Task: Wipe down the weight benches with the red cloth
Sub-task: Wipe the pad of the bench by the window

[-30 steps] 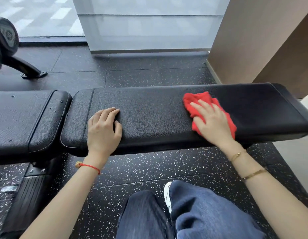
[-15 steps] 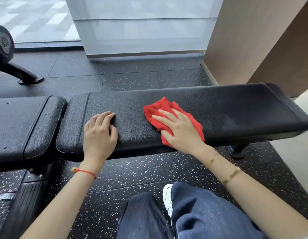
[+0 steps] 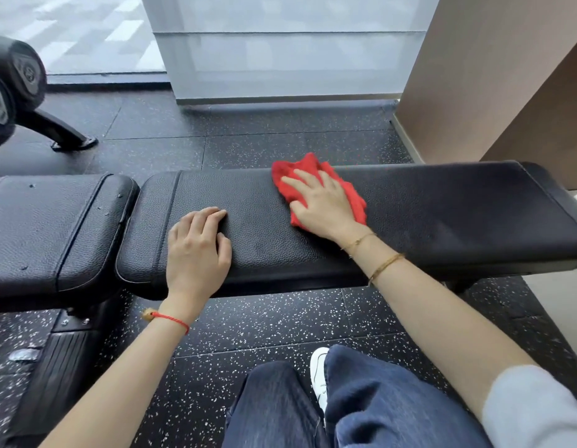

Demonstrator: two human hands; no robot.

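Red cloth (image 3: 316, 185) lies bunched flat on the long bench pad (image 3: 442, 215), pressed under the right hand (image 3: 322, 205), whose fingers are spread open on top of it rather than curled around it. Nearer the body, the left hand (image 3: 196, 250) rests loosely curled on the pad's near edge, holding nothing. Over the last second the cloth has swept from right of centre toward the middle and up to the far edge, so the stroke seems to be working leftward across the top. Farther left, the seat pad (image 3: 48, 227) shows specks and looks untouched. The cloth's underside and the bench frame are hidden, and a dark machine (image 3: 12, 88) is cut off at the left
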